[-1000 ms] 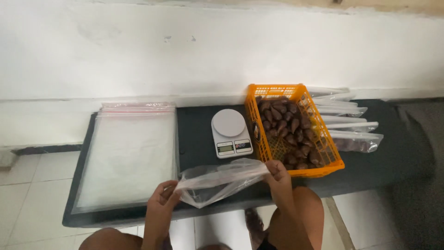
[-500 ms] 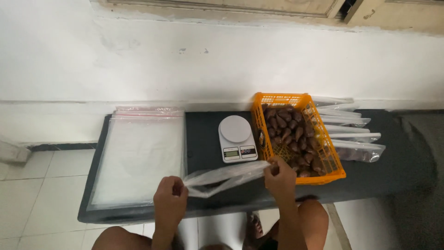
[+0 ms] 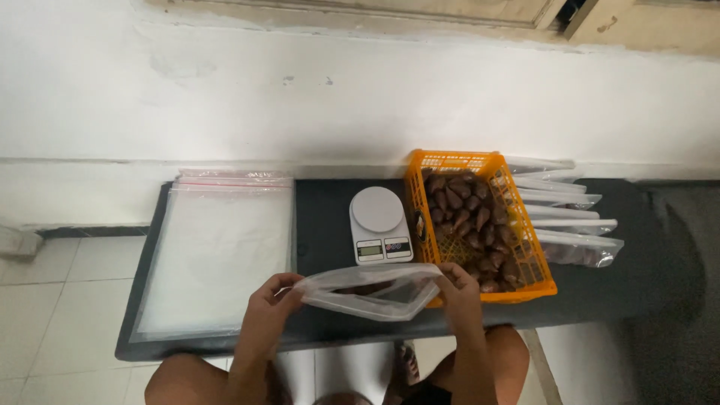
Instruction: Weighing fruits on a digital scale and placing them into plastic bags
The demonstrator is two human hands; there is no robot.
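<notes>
Hands, left (image 3: 270,311) and right (image 3: 459,296), each keep a pinching grip on a clear plastic bag (image 3: 371,291) above the dark tabletop (image 3: 322,225).

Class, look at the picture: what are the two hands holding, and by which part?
A clear plastic bag: left hand at its left end, right hand at its right.

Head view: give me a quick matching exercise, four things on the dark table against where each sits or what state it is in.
Things:
1. clear bag
2. kitchen scale
3. orange basket
4. stack of empty bags

Places or states:
A. lying flat at the left end of the table
B. holding brown fruits
C. held open between the left hand and right hand
D. standing bare between the stack and the basket

Pairs: 1-C, 2-D, 3-B, 4-A
</notes>
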